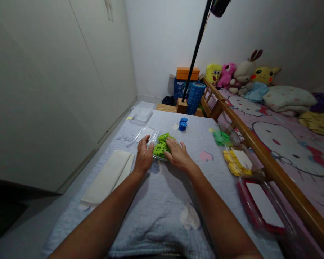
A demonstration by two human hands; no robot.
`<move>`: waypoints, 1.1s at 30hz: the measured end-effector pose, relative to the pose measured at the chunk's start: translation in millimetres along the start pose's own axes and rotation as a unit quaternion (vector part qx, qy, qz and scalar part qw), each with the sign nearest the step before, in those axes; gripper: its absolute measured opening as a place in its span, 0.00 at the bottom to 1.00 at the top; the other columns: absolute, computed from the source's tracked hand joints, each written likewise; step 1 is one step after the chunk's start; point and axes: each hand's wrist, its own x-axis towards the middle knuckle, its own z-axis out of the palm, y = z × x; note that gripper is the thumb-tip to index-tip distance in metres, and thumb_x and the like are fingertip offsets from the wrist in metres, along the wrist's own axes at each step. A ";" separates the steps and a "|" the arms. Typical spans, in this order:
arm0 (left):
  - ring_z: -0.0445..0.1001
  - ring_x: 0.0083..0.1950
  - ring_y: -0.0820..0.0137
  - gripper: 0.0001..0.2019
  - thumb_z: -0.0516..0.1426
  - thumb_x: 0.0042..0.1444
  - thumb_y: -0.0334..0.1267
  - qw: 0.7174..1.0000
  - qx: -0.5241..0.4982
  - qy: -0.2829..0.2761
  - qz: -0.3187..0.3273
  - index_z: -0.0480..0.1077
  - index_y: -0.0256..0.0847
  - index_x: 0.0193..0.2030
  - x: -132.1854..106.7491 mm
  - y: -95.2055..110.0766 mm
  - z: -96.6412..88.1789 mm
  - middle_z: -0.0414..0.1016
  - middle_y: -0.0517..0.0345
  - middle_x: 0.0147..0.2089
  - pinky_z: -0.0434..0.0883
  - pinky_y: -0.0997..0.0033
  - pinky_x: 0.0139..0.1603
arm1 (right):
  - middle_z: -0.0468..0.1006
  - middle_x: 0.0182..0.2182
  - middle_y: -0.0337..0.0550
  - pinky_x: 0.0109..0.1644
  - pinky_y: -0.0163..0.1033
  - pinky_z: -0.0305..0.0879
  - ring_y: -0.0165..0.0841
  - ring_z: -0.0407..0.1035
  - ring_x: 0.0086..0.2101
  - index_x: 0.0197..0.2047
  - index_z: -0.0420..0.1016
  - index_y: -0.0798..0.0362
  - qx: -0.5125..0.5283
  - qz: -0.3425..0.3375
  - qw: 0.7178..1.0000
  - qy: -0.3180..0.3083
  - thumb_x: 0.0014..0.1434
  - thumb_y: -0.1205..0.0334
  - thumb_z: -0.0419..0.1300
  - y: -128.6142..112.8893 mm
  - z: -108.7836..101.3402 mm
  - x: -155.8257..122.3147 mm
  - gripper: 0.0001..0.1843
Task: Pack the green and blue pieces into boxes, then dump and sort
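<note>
A transparent plastic clamshell box (160, 158) lies on the cloth-covered table in front of me, with bright green perforated pieces (160, 148) inside. Its lid (145, 133) is folded back to the left. My left hand (144, 156) is at the box's left side, thumb and fingers apart. Stretched fingers of my right hand (179, 154) rest over the right part of the green pieces; whether they press on them I cannot tell. Beyond the box are small blue pieces (183, 124).
Folded cream cloth (108, 176) lies left. A transparent tub (143, 112) stands at the far left corner. Along the right edge are boxes of green pieces (220, 138), yellow pieces (233, 163) and a red-edged pack (264, 205), beside a wooden bed rail (259, 142). A black pole (196, 54) rises behind.
</note>
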 end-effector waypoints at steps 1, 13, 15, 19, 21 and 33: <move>0.67 0.63 0.59 0.22 0.52 0.63 0.44 1.000 0.013 0.014 0.002 0.65 0.42 0.62 6.6 2.6 -4.4 0.68 0.46 0.63 0.64 0.55 0.66 | 0.53 0.73 0.53 0.71 0.63 0.37 0.44 0.46 0.71 0.73 0.54 0.50 -0.003 0.001 1.000 -0.004 0.68 0.56 0.51 -2.4 1.4 -0.7 0.32; 0.71 0.61 0.50 0.24 0.56 0.53 0.33 0.884 0.435 -0.124 -0.123 0.69 0.38 0.59 93.9 -8.1 -29.0 0.73 0.38 0.57 0.69 0.55 0.58 | 0.65 0.67 0.59 0.68 0.52 0.55 0.43 0.60 0.65 0.64 0.68 0.59 0.074 0.004 0.990 0.120 0.65 0.60 0.53 23.7 -11.2 -16.3 0.27; 0.70 0.62 0.48 0.25 0.55 0.54 0.32 0.880 0.445 -0.116 -0.119 0.68 0.37 0.60 95.2 -11.4 -25.9 0.71 0.35 0.59 0.69 0.54 0.57 | 0.66 0.66 0.58 0.68 0.52 0.55 0.43 0.61 0.65 0.65 0.68 0.58 0.067 0.010 0.990 0.127 0.64 0.61 0.53 25.4 -9.4 -21.6 0.27; 0.71 0.61 0.48 0.25 0.52 0.56 0.29 0.866 0.473 -0.111 -0.120 0.66 0.35 0.62 100.6 -14.7 -24.7 0.70 0.32 0.60 0.70 0.55 0.54 | 0.63 0.69 0.53 0.70 0.55 0.50 0.43 0.55 0.68 0.69 0.63 0.53 0.025 0.021 0.995 0.098 0.65 0.60 0.53 13.8 -4.0 -24.8 0.29; 0.73 0.59 0.49 0.25 0.53 0.55 0.29 0.864 0.471 -0.122 -0.126 0.67 0.36 0.61 106.6 -16.4 -25.7 0.71 0.33 0.60 0.71 0.57 0.53 | 0.59 0.71 0.50 0.71 0.61 0.45 0.46 0.49 0.70 0.71 0.60 0.51 -0.003 0.029 0.998 0.062 0.67 0.58 0.52 4.8 -2.6 -21.4 0.30; 0.78 0.54 0.54 0.24 0.57 0.52 0.28 0.884 0.421 -0.139 -0.145 0.70 0.35 0.57 118.9 -20.7 -50.6 0.79 0.39 0.53 0.72 0.61 0.50 | 0.57 0.72 0.48 0.70 0.67 0.37 0.51 0.44 0.70 0.70 0.62 0.52 -0.017 0.057 0.998 0.012 0.66 0.54 0.53 -10.6 -4.0 -7.8 0.31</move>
